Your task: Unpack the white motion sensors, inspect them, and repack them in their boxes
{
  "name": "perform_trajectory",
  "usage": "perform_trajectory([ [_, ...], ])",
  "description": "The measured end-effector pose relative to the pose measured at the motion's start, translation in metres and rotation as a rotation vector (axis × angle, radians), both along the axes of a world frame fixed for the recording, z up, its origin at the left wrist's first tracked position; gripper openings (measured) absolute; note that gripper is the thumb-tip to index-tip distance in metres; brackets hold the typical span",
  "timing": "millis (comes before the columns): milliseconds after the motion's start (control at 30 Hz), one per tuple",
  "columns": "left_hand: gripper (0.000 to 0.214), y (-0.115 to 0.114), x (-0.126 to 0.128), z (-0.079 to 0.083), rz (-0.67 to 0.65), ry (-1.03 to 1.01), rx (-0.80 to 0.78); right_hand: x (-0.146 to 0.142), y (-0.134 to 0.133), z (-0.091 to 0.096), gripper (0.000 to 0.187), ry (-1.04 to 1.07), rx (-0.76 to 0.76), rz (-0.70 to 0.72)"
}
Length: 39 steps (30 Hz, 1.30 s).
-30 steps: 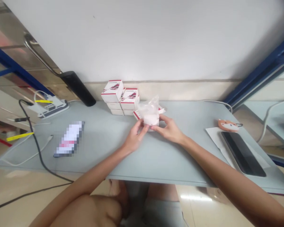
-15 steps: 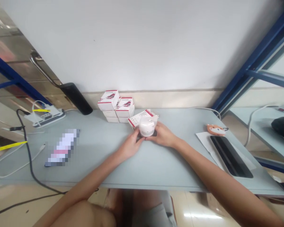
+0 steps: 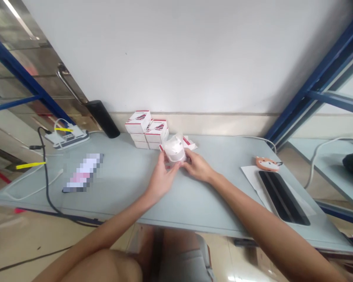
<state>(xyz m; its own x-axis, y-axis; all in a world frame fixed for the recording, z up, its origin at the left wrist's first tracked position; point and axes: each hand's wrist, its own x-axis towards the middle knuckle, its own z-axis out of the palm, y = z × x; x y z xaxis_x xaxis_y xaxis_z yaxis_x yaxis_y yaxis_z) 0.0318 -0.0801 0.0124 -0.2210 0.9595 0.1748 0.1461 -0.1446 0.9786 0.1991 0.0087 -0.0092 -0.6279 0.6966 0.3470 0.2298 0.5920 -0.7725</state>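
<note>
A small round white device in a clear plastic bag (image 3: 174,149) is held just above the pale grey table (image 3: 129,184), near its middle. My left hand (image 3: 161,178) grips it from the left with thumb and fingers closed on its side. From the right my right hand (image 3: 196,166) pinches the same bagged device. Right behind it lies an open white and red box (image 3: 191,142). A stack of several white and red boxes (image 3: 147,130) stands just beyond, against the wall.
A pixelated flat item (image 3: 82,172) lies on the left of the table, beside cables (image 3: 45,176) and a white power strip (image 3: 67,137). A black cylinder (image 3: 103,117) leans at the back. On the right lie a black tablet (image 3: 282,197) on paper and an orange fox-shaped object (image 3: 267,163).
The bag stood puffed up above the white device a second ago; now it is pressed down around it. Both hands have stayed on the device, which is now tilted and slightly lifted.
</note>
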Motion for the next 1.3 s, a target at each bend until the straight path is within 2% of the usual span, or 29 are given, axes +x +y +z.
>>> perform_trajectory([
  [100, 0.054, 0.009, 0.013, 0.008, 0.054, -0.093, 0.04, -0.002, 0.001, 0.004, 0.045, 0.167, -0.111, -0.023],
  [233, 0.056, 0.027, 0.026, 0.009, 0.027, -0.267, 0.095, -0.002, 0.007, 0.01, 0.048, 0.434, -0.34, -0.036],
  [333, 0.06, 0.036, 0.027, 0.009, 0.0, -0.368, 0.116, 0.0, 0.009, 0.014, 0.055, 0.544, -0.515, -0.007],
  [500, 0.061, 0.048, 0.01, 0.02, -0.006, -0.339, -0.058, -0.002, 0.005, 0.013, 0.057, 0.682, -0.695, -0.053],
  [567, 0.061, 0.054, 0.006, 0.022, -0.027, -0.343, -0.076, -0.004, 0.002, 0.013, 0.055, 0.738, -0.75, -0.087],
  [667, 0.064, 0.059, 0.005, 0.02, -0.082, -0.398, -0.029, -0.008, -0.002, 0.015, 0.058, 0.724, -0.763, -0.112],
  [767, 0.066, 0.056, 0.006, 0.016, -0.078, -0.39, -0.013, -0.011, -0.006, 0.021, 0.061, 0.67, -0.761, -0.185],
  [867, 0.066, 0.049, 0.003, 0.015, -0.057, -0.362, -0.007, -0.013, -0.009, 0.025, 0.055, 0.63, -0.741, -0.195],
  [933, 0.065, 0.047, -0.001, 0.014, -0.069, -0.38, 0.003, -0.015, -0.01, 0.025, 0.048, 0.611, -0.663, -0.189],
  [1033, 0.062, 0.047, -0.007, 0.013, -0.192, -0.413, 0.034, -0.015, -0.008, 0.021, 0.042, 0.653, -0.523, -0.258],
  [1100, 0.058, 0.049, -0.011, 0.012, -0.284, -0.415, 0.06, -0.014, -0.007, 0.018, 0.041, 0.7, -0.487, -0.293],
  [1200, 0.057, 0.051, -0.014, 0.013, -0.292, -0.39, 0.089, -0.011, -0.005, 0.018, 0.034, 0.745, -0.59, -0.27],
  [1300, 0.08, 0.053, -0.015, 0.01, -0.26, -0.322, 0.135, -0.006, -0.003, 0.021, 0.029, 0.802, -0.805, -0.234],
])
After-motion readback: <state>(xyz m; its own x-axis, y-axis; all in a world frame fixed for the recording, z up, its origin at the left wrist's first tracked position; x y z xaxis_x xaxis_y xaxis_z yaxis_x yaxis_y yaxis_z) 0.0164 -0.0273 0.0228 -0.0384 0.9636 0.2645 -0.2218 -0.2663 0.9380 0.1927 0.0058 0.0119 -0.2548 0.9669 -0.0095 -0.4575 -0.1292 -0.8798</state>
